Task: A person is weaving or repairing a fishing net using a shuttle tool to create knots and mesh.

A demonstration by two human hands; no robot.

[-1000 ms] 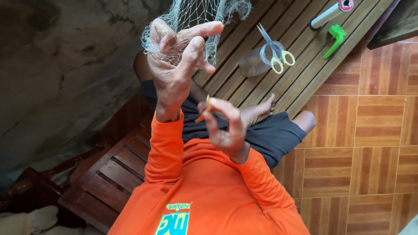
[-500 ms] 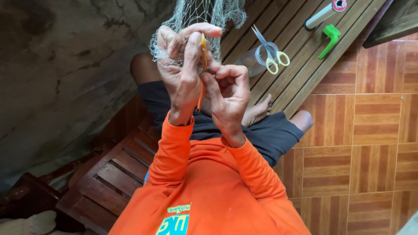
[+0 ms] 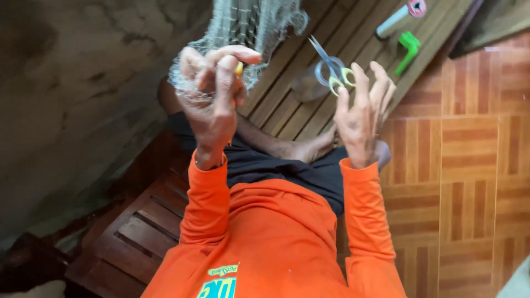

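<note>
Two hands at work: left hand (image 3: 212,105) pinches pale fishing net (image 3: 243,27) and a yellow netting needle (image 3: 239,68); right hand (image 3: 361,113), fingers spread, reaches scissors (image 3: 333,70) on the slatted bench (image 3: 287,105).

Views: one, head-worn camera; no second view to share ground with.
Position: above the seated person's chest, close in.
Facing: steeply downward and forward, past the orange sleeves to both raised hands.
Nearness: left hand (image 3: 212,105) and right hand (image 3: 361,113) fill mid-frame.
Far field: slatted wooden surface (image 3: 287,99) at top, tiled floor (image 3: 469,182) to the right, rough wall (image 3: 72,94) to the left.
</note>
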